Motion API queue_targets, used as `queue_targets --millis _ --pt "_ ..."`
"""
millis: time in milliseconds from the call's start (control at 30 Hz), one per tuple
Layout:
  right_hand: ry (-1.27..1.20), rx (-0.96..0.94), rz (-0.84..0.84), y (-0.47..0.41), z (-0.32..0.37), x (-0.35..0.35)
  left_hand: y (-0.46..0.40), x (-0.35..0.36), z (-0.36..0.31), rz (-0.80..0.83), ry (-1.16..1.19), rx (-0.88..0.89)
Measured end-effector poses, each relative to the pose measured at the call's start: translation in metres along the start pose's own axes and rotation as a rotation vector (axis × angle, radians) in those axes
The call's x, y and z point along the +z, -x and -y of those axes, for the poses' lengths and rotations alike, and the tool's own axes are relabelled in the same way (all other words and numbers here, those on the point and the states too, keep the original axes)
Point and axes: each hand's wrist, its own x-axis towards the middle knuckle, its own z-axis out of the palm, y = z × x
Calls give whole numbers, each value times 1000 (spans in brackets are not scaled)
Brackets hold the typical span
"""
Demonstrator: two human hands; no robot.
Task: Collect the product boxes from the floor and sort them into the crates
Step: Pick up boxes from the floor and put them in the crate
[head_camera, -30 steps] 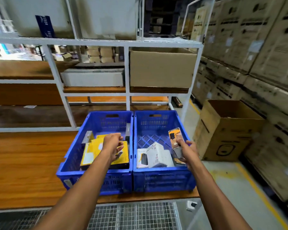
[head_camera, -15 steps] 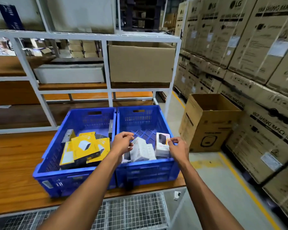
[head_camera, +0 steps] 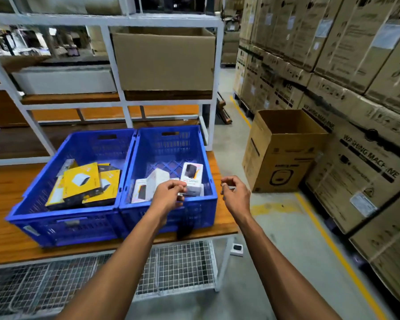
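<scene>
Two blue crates stand side by side on a wooden table. The left crate [head_camera: 35, 211] holds several yellow product boxes [head_camera: 82, 182]. The right crate [head_camera: 208, 158] holds white product boxes; one with a black device printed on it [head_camera: 191, 173] stands upright near the front right corner. My left hand [head_camera: 169, 194] hovers over the front rim of the right crate, fingers loosely curled, holding nothing. My right hand [head_camera: 236, 192] hangs just right of that crate, over the table's edge, fingers loosely curled and empty. A small white product box [head_camera: 237, 249] lies on the floor by the table leg.
An open brown carton [head_camera: 280, 155] stands on the floor to the right. Stacked washing-machine cartons [head_camera: 360, 93] line the right wall behind a yellow floor line. A white shelf frame [head_camera: 209, 125] with a carton rises behind the crates. Wire mesh [head_camera: 180, 266] sits under the table.
My right hand set the white box into the right crate, let go and drew back to the right. My left hand moved from the left crate to the right crate's front.
</scene>
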Motion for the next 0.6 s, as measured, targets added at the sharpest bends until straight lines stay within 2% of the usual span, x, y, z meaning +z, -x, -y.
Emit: queue_targets --millis 400,600 --pt "-39 148 -27 84 -79 -121 82 101 64 125 -71 -49" --pt "137 166 -10 143 -125 -181 133 138 114 137 -59 -113"
